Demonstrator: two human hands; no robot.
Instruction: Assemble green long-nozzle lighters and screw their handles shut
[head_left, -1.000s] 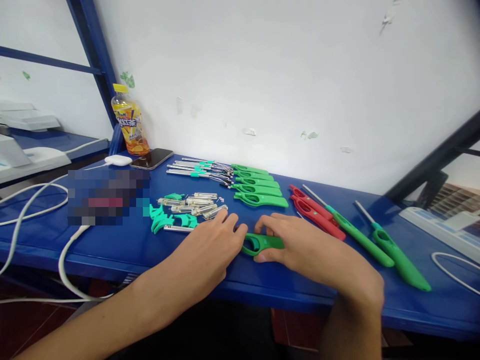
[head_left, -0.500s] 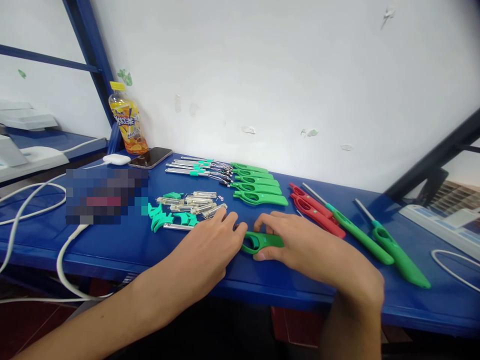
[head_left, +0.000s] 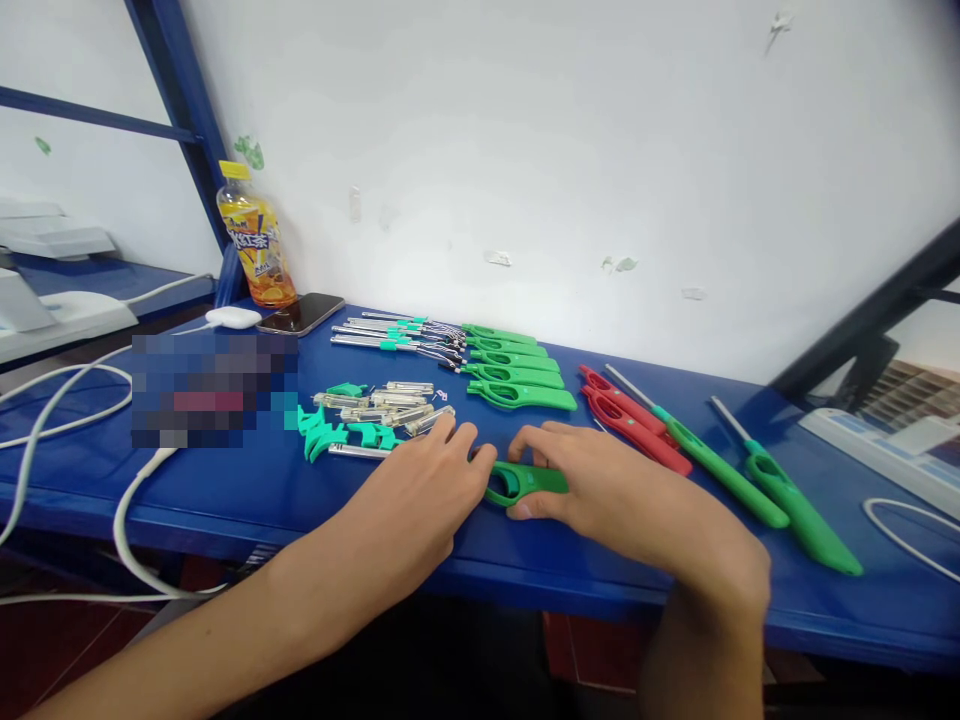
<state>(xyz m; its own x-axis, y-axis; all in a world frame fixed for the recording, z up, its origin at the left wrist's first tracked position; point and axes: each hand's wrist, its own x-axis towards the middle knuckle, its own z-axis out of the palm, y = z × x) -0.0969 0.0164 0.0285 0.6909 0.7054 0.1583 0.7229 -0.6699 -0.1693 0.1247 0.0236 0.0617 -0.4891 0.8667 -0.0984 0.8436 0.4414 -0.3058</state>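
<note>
A green long-necked lighter is between my two hands, just above or on the blue table. My right hand grips its handle, thumb on the near side and fingers over the far side. My left hand is closed around the neck end by the trigger opening; its fingertips are partly hidden. A metal tube sticks out beyond my left hand, apparently the lighter's own. Close by lie turquoise trigger pieces and several clear fuel tanks.
Green handle shells and metal tubes with wires line the back. Red shells and two green lighters lie right. A phone, drink bottle and white cables are left.
</note>
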